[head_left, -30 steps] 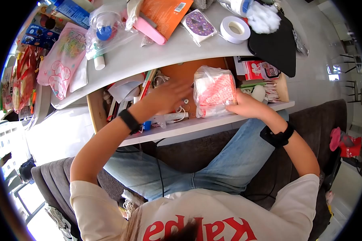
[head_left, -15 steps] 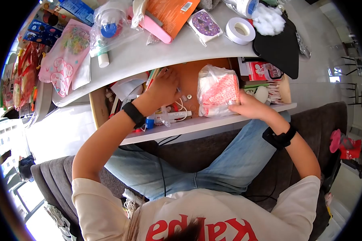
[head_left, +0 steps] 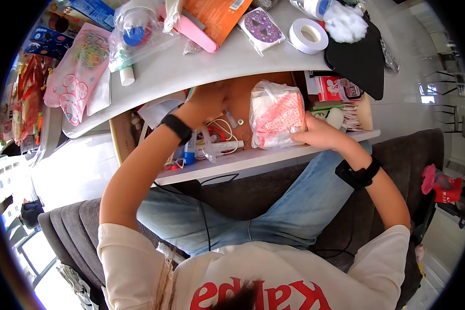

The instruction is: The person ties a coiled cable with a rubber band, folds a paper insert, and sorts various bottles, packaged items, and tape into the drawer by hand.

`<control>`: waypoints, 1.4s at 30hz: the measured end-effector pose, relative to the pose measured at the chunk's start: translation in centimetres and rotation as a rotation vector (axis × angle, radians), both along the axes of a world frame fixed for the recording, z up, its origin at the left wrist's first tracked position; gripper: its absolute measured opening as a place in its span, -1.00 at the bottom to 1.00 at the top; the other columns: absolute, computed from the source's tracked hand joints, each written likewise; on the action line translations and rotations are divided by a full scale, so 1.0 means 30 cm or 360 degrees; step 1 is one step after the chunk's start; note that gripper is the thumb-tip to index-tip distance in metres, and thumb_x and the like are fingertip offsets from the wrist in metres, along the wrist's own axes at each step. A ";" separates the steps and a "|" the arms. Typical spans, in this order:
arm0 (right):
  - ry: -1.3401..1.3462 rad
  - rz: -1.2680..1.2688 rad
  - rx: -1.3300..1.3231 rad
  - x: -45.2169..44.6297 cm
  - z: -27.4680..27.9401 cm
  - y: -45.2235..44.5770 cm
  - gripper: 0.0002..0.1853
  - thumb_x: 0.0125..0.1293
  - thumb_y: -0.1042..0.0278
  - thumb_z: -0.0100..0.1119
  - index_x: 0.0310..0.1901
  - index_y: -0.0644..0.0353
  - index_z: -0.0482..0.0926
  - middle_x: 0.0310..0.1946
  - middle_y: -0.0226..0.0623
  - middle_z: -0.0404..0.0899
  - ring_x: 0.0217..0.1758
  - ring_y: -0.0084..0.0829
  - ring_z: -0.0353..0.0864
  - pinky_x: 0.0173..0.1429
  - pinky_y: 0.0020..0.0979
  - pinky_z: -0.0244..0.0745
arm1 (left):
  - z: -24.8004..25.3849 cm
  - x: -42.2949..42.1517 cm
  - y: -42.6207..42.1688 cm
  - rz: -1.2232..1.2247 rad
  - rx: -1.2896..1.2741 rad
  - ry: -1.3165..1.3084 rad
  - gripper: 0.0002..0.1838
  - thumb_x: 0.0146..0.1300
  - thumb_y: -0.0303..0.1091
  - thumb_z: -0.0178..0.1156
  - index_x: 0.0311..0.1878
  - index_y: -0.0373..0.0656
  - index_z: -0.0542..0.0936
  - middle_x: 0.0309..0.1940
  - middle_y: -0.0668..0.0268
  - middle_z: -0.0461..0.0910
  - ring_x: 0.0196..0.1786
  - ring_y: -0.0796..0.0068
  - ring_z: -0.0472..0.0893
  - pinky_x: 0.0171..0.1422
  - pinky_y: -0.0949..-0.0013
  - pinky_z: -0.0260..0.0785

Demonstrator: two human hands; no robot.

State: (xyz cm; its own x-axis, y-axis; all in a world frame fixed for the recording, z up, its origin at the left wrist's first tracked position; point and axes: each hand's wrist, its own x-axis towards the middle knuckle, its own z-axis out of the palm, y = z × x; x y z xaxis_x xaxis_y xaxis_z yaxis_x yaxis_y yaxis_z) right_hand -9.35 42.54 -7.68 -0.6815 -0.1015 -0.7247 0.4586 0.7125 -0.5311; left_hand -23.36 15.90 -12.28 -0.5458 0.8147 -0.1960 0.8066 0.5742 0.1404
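My right hand (head_left: 323, 132) is closed on the edge of a clear plastic bag (head_left: 278, 116) with pink-patterned and white contents, holding it over the open drawer (head_left: 263, 157). At the back left of the drawer, close under the tabletop edge, my left hand (head_left: 207, 103) reaches in. Its fingers are in shadow and hard to make out. Below that wrist lie a white cable (head_left: 227, 126), a white tube (head_left: 226, 146) and a blue-capped item (head_left: 189, 151).
The grey tabletop (head_left: 165, 77) overhangs the drawer's back. On it are a white tape roll (head_left: 308, 36), a purple patterned packet (head_left: 262, 27), a pink bag (head_left: 77, 72) and a black flat piece (head_left: 357, 64). A red packet (head_left: 337, 88) lies at the drawer's right.
My left hand has gone farther back under the tabletop edge, uncovering more of the cable and blue-capped item. The right hand and plastic bag have hardly moved.
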 end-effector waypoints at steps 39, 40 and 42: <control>0.0851 -0.0546 -0.0188 -0.140 -0.049 -0.079 -0.38 0.18 0.27 0.08 0.21 0.39 0.12 0.15 0.07 0.26 0.13 -0.21 0.37 0.17 -0.37 0.25 | 0.086 0.081 0.251 0.1563 0.1262 -0.2616 -0.63 0.16 -0.24 0.09 0.03 -0.11 0.36 -0.05 0.27 0.39 0.09 0.28 0.39 0.17 0.05 0.24; 0.0841 -0.0553 -0.0260 -0.115 -0.006 -0.081 -0.38 0.19 0.31 0.06 0.23 0.38 0.10 0.19 0.08 0.20 0.17 -0.19 0.33 0.20 -0.36 0.22 | 0.085 0.083 0.260 0.1542 0.1236 -0.2584 -0.60 0.16 -0.22 0.09 0.06 -0.12 0.34 -0.04 0.27 0.35 0.10 0.27 0.35 0.17 0.03 0.22; 0.0937 -0.0467 -0.0146 -0.064 0.057 -0.092 -0.39 0.19 0.39 0.01 0.25 0.36 0.08 0.25 0.11 0.12 0.25 -0.13 0.25 0.25 -0.34 0.18 | 0.081 0.082 0.271 0.1537 0.1191 -0.2521 -0.56 0.17 -0.20 0.10 0.09 -0.12 0.32 -0.03 0.26 0.32 0.10 0.28 0.34 0.16 0.03 0.23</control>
